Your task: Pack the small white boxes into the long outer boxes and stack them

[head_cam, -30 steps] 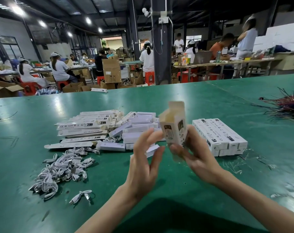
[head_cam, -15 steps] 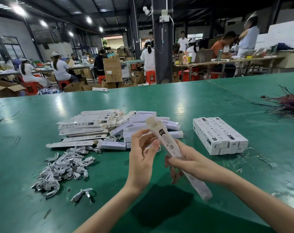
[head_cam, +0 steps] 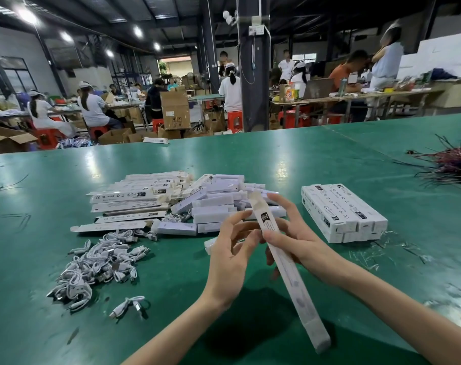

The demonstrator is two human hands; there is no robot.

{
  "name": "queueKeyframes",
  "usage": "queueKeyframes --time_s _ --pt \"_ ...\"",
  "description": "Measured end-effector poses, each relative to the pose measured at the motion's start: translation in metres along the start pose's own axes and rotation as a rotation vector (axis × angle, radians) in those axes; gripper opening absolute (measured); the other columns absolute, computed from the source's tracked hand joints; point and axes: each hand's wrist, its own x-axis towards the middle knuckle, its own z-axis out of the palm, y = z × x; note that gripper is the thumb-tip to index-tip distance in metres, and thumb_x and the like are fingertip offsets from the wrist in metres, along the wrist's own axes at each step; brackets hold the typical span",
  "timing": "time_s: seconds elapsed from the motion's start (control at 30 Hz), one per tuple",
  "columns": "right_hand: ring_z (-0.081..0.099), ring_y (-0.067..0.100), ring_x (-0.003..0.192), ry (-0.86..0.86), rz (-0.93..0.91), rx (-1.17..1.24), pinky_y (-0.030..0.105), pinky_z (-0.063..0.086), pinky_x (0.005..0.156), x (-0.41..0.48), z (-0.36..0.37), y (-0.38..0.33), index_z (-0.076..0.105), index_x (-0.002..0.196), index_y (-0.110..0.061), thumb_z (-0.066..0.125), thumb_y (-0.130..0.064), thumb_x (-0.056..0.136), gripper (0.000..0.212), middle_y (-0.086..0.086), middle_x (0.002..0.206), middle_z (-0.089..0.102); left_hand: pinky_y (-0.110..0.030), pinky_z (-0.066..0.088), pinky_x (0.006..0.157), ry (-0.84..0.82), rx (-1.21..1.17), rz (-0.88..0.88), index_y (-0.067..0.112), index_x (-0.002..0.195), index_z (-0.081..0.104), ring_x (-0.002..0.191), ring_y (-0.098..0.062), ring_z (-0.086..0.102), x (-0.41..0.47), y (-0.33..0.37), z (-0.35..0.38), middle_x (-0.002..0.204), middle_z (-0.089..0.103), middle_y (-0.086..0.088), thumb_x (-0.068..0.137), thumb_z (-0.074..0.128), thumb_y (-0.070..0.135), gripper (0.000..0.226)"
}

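My right hand [head_cam: 300, 233] grips a long white outer box [head_cam: 290, 270] near its upper third; the box slants from the pile down toward me, above the green table [head_cam: 250, 164]. My left hand [head_cam: 232, 248] is just left of the box with fingers loosely spread, its fingertips close to the box's side; contact is unclear. Behind the hands lies a heap of small white boxes [head_cam: 216, 204]. Flat unfolded outer boxes [head_cam: 134, 196] are piled to its left. A neat stack of packed long boxes [head_cam: 342, 212] sits to the right.
A pile of coiled white cables [head_cam: 97, 262] lies at the left, with one loose cable [head_cam: 129, 306] nearer me. A tangle of dark wires [head_cam: 450, 164] is at the far right. Plastic scraps [head_cam: 377, 254] litter the table near the stack. Workers sit at tables beyond.
The long box went from upright to slanted, its near end now low over the table. My left hand has slipped lower along its side; my right hand keeps its hold.
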Motion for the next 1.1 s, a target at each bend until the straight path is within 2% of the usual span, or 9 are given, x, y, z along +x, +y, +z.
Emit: queueKeyframes --time_s 0.13,0.23,0.33,0.43,0.57,0.67,0.83,0.9,1.1 --pt "0.061 0.026 0.071 -0.029 0.004 0.015 0.041 0.056 0.056 -0.001 -0.007 -0.001 0.046 0.132 -0.043 0.065 -0.013 0.083 0.061 0.011 0.107 0.061 -0.029 0.052 0.092 -0.02 0.027 0.005 0.033 0.121 0.058 0.111 -0.018 0.063 -0.001 0.0 0.001 0.112 0.07 0.001 0.093 0.058 0.022 0.03" --pt "0.058 0.025 0.062 -0.05 0.019 0.021 0.033 0.053 0.047 -0.001 -0.009 0.001 0.05 0.13 -0.034 0.062 -0.011 0.081 0.055 0.001 0.094 0.062 -0.03 0.053 0.09 -0.017 0.034 0.008 0.03 0.117 0.063 0.108 -0.018 0.064 -0.001 0.0 0.0 0.111 0.07 0.0 0.093 0.059 0.022 0.026" --pt "0.055 0.021 0.055 -0.048 0.026 0.031 0.028 0.048 0.041 -0.001 -0.008 0.005 0.051 0.127 -0.03 0.061 -0.01 0.081 0.051 0.001 0.086 0.061 -0.028 0.053 0.084 0.023 0.024 -0.005 0.023 0.108 0.068 0.097 -0.014 0.066 0.0 0.0 -0.001 0.103 0.072 -0.001 0.091 0.062 0.025 0.019" --pt "0.051 0.022 0.051 -0.069 0.024 0.059 0.026 0.046 0.039 -0.001 -0.007 0.006 0.053 0.12 -0.027 0.059 -0.01 0.081 0.043 0.006 0.081 0.057 -0.037 0.055 0.084 0.04 0.016 -0.031 0.024 0.094 0.073 0.088 -0.018 0.064 0.001 0.0 -0.003 0.093 0.072 -0.004 0.087 0.062 0.026 0.013" --pt "0.047 0.02 0.044 -0.087 0.047 0.084 0.023 0.043 0.035 0.0 -0.006 0.007 0.054 0.111 -0.024 0.057 -0.012 0.082 0.032 0.008 0.075 0.054 -0.04 0.052 0.085 0.042 -0.045 -0.089 0.021 0.079 0.074 0.083 -0.021 0.061 0.003 0.004 -0.003 0.085 0.07 -0.009 0.081 0.064 0.026 0.011" --pt "0.048 0.018 0.041 -0.095 0.061 0.074 0.021 0.042 0.034 -0.001 -0.005 0.008 0.053 0.109 -0.021 0.056 -0.013 0.081 0.029 0.005 0.071 0.054 -0.033 0.055 0.081 0.037 -0.11 -0.181 0.016 0.071 0.071 0.079 -0.018 0.062 0.005 0.007 -0.005 0.08 0.07 -0.01 0.077 0.067 0.025 0.011" --pt "0.047 0.019 0.044 -0.076 0.088 0.07 0.022 0.042 0.035 0.0 -0.002 0.01 0.055 0.111 -0.03 0.057 -0.014 0.082 0.033 0.007 0.075 0.053 -0.028 0.055 0.077 0.016 -0.172 -0.319 0.008 0.071 0.064 0.08 -0.019 0.065 0.009 0.006 -0.009 0.081 0.072 -0.011 0.089 0.062 0.007 0.017" --pt "0.048 0.02 0.044 -0.077 0.101 0.081 0.022 0.042 0.035 0.001 -0.002 0.011 0.052 0.114 -0.036 0.058 -0.014 0.081 0.039 0.008 0.076 0.054 -0.029 0.056 0.078 0.033 -0.163 -0.335 0.008 0.07 0.063 0.079 -0.021 0.063 0.009 0.005 -0.009 0.08 0.07 -0.011 0.09 0.061 0.005 0.02" --pt "0.048 0.022 0.046 -0.096 0.124 0.067 0.023 0.043 0.036 0.001 -0.002 0.013 0.046 0.119 -0.038 0.06 -0.014 0.082 0.046 0.012 0.081 0.058 -0.033 0.056 0.081 0.025 -0.166 -0.403 0.008 0.068 0.062 0.074 -0.024 0.062 0.011 0.003 -0.012 0.082 0.068 -0.017 0.09 0.06 0.003 0.023"
